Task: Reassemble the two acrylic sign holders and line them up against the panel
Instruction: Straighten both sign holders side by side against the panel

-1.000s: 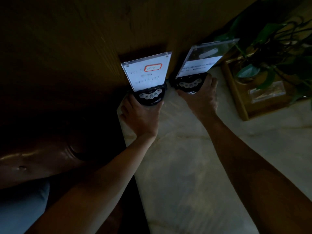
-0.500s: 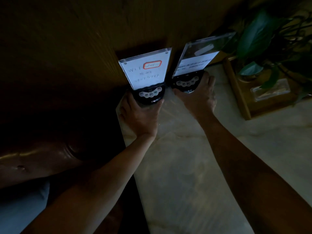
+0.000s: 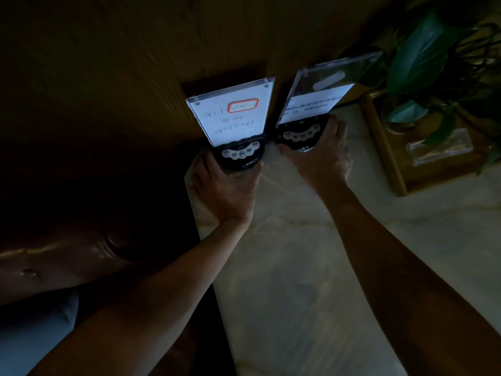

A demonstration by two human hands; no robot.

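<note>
Two acrylic sign holders stand upright side by side at the far edge of a pale marble table [image 3: 311,267], close to the dark wooden panel [image 3: 162,50]. The left sign holder [image 3: 233,115] shows a white sheet with a red box and sits in a black base with buttons. My left hand [image 3: 225,185] grips that base from the front. The right sign holder [image 3: 320,90] carries a smaller white slip in a similar black base. My right hand [image 3: 322,161] wraps around that base.
A wooden tray [image 3: 393,164] with a leafy potted plant [image 3: 423,58] and a small clear box [image 3: 439,147] stands to the right of the signs. A brown leather seat [image 3: 62,256] lies to the left, below the table edge. The scene is dim.
Both holders and my hands stay almost where they were; the view has shifted slightly, and the right holder stands a little closer to the panel.
</note>
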